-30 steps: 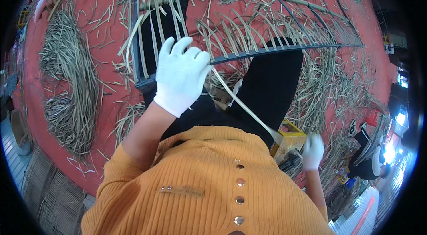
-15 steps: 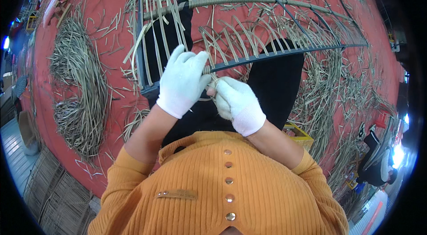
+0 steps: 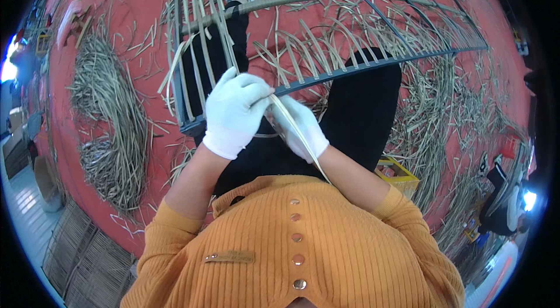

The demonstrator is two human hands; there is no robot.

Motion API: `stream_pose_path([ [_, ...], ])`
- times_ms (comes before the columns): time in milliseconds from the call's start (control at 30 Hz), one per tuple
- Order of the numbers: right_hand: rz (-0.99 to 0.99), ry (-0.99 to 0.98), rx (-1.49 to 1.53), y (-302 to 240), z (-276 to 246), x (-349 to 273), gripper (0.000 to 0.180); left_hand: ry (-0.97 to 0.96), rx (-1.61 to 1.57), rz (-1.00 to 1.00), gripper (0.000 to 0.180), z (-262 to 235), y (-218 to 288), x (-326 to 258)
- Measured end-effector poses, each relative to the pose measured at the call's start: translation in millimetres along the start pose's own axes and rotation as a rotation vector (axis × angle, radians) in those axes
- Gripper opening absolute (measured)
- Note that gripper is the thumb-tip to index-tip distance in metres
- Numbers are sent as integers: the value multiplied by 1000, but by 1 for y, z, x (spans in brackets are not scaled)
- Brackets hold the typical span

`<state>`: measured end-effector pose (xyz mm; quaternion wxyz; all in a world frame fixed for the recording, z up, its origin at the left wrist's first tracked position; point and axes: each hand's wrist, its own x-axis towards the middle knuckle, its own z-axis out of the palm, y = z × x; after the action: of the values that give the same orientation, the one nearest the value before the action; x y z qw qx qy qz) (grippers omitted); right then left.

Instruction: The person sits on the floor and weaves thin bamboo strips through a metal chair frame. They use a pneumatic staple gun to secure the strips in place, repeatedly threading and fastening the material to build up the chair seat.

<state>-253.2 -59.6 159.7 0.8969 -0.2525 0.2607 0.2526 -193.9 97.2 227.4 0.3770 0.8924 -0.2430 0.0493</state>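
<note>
Both hands are pinching the cane strip at the frame edge. Left hand is gripping above, right hand just below; the strip is running back toward the torso.

head cam | steep downward fisheye | close over lap | single view

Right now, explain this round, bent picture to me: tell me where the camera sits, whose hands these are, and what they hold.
The camera sits on a person's head and looks down, so its wide lens bends the edges. Both hands are that person's own, in white gloves. The left hand and right hand meet at the lower bar of a dark metal frame resting across the legs. Together they grip a pale cane strip that runs back toward the orange sweater. Loose cane heaps lie on the red floor.
</note>
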Motion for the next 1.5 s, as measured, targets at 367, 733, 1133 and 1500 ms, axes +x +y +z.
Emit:
stream_pose_path([
  [367, -32, -168, -2218, -128, 89, 72, 38, -46, -2, -36, 16, 0, 4, 0],
  [733, -533, -141, -722, -19, 6, 4, 16, -152, -7, -114, 7, -1, 1, 7],
  [1133, -639, 104, -1713, -112, 67, 63, 43, -14, -23, -45, 13, 6, 5, 1],
  [1500, -243, -156, -1063, -116, 33, -65, 64, -163, 106, 52, 17, 2, 3, 8],
])
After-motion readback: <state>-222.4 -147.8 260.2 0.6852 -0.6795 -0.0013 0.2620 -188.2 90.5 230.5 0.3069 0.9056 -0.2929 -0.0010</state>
